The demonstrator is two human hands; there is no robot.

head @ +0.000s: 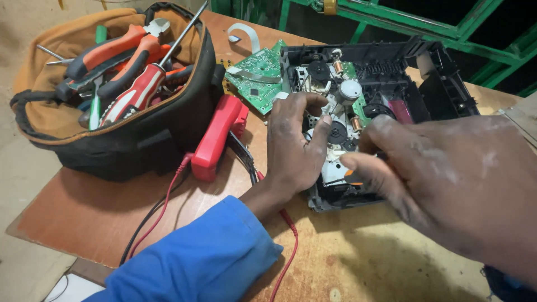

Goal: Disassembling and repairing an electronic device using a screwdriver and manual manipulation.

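The left hand (293, 142) is resting on the near left part of an opened electronic device (380, 84), a black plastic shell with its mechanism exposed, sitting on the far right of the wooden table (89, 212). Its fingers are curling loosely over the metal deck, thumb and forefinger tips pressing near a small black wheel, pinching nothing that can be made out. The right hand (447, 173) is hovering close to the camera over the near right of the mechanism, blurred, fingers bent inward; whether they are gripping a small part cannot be told.

A green circuit board (257, 78) is lying tilted against the left edge of the shell, a pale ribbon cable (246, 33) curling up at its far side. Just left of it a red meter (215, 140) is leaning against a black and tan tool bag (140, 134) full of pliers and a red-handled screwdriver (140, 92). Red and black test leads (162, 210) are trailing toward the near edge, passing under the blue sleeve.

Judging from this, the risk is that the sleeve or wrist is snagging the leads and dragging the meter, or that pressing fingers are bending the delicate parts; the loose board could also be sliding and straining its ribbon
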